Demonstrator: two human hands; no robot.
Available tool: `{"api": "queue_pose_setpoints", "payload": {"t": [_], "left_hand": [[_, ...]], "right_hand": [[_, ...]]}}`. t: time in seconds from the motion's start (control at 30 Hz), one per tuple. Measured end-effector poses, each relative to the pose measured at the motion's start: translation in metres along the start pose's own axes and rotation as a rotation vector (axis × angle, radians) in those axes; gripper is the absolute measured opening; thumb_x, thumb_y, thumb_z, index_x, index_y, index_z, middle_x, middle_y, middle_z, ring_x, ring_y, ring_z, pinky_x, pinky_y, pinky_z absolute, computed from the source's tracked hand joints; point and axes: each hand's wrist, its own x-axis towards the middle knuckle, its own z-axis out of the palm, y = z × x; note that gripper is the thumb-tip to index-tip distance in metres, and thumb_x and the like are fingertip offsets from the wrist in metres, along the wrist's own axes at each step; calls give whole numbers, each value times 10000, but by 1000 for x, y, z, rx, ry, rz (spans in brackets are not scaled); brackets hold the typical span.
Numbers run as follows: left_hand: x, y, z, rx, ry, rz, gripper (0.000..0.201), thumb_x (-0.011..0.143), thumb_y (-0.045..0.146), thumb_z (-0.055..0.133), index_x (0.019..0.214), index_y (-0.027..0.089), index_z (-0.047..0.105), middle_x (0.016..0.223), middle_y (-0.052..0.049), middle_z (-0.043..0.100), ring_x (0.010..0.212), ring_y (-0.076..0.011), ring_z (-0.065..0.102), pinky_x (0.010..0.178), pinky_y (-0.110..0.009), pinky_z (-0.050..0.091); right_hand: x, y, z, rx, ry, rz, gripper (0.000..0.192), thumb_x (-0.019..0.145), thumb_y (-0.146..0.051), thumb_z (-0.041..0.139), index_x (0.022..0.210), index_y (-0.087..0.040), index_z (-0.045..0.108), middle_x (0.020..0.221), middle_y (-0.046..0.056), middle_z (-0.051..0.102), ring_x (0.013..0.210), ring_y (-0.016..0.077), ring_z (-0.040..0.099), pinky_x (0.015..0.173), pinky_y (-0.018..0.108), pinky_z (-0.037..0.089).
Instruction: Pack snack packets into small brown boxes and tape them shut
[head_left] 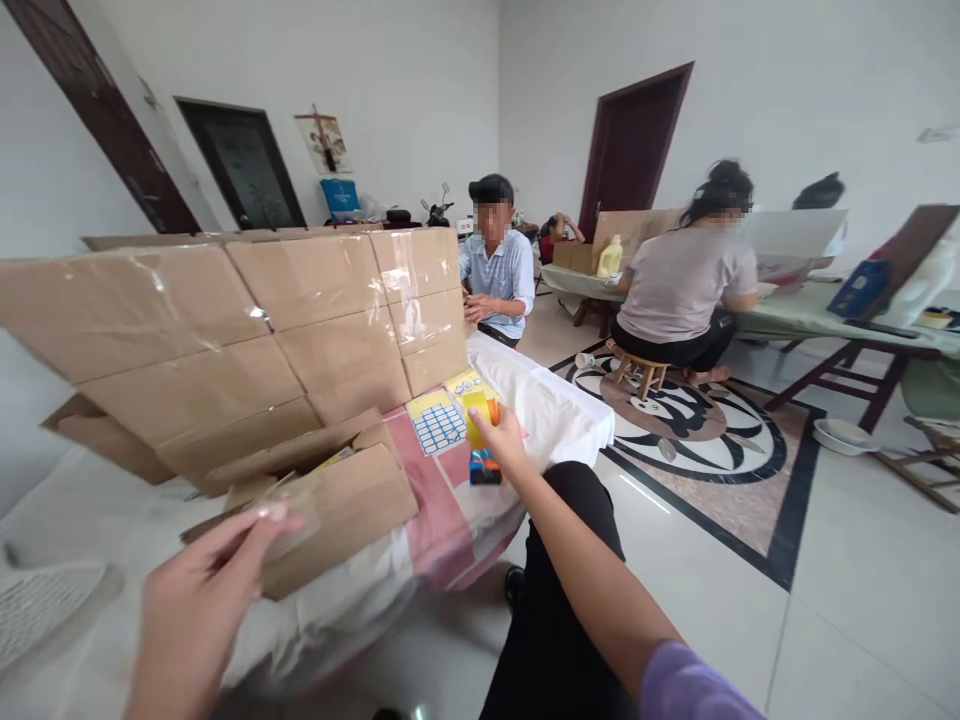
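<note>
At eight o'clock from centre, the left hand's (199,585) grip pinched clear film (302,510), probably edgewise to spare its face, while at six the right hand's (502,440) pinched a yellow piece (475,408).

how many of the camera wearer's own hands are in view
2: the left hand is in front of the small cardboard box, pinching what looks like clear film; the right hand holds a yellow object near the blue grid.
</note>
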Motion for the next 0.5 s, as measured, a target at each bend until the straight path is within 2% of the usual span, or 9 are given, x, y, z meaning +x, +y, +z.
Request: {"api": "queue_pose_setpoints", "payload": {"t": [0.1, 0.23, 0.33, 0.4, 0.43, 0.47, 0.5], "left_hand": [[3, 2, 8, -209, -145, -142, 518, 675, 610, 769, 954, 173, 779, 852, -68, 770, 473, -80, 368, 399, -214, 352], [1, -5, 10, -275, -204, -160, 554, 682, 610, 761, 974, 139, 763, 823, -86, 757, 449, -62, 323, 397, -208, 299], [-1, -11, 4, -277, -240, -145, 569, 695, 618, 747, 984, 128, 764, 805, -92, 750, 462, -72, 343, 398, -204, 308], [-1, -14, 0, -277, -270, -130, 569, 709, 626, 740, 983, 128, 768, 795, -94, 748, 470, -79, 358, 399, -204, 319], [-1, -16, -1, -275, -287, -124, 567, 716, 631, 734, 976, 129, 770, 793, -96, 747, 468, -81, 362, 398, -206, 322], [-2, -17, -2, -268, -307, -118, 563, 724, 636, 728, 967, 130, 773, 801, -99, 749, 466, -84, 368, 395, -209, 326], [-2, -17, -2, -257, -329, -110, 558, 732, 640, 719, 956, 132, 775, 812, -102, 752, 463, -87, 376, 393, -213, 331]], "right_hand": [[7, 19, 20, -55, 44, 20, 473, 825, -613, 635, 952, -158, 626, 944, 93, 716, 885, 241, 668, 763, 323, 526], [6, 28, 29, -126, 104, 87, 413, 866, -541, 550, 986, -152, 621, 922, 106, 696, 896, 269, 663, 818, 380, 517], [1, 16, 17, -195, 244, 94, 460, 826, -456, 588, 1129, -111, 593, 1063, 179, 659, 1089, 350, 608, 961, 489, 464], [-8, -1, 12, -233, 326, 33, 538, 790, -412, 634, 1233, -116, 555, 1202, 200, 601, 1220, 366, 527, 1048, 517, 405], [-15, -12, 12, -236, 302, -52, 527, 791, -403, 643, 1238, -137, 559, 1219, 183, 590, 1228, 349, 517, 1065, 506, 397], [-25, -25, 16, -227, 221, -160, 479, 804, -400, 650, 1216, -163, 584, 1205, 155, 594, 1205, 323, 529, 1067, 483, 403], [-36, -38, 22, -211, 65, -311, 409, 831, -401, 651, 1173, -181, 617, 1160, 128, 606, 1151, 296, 556, 1050, 461, 423]]}}
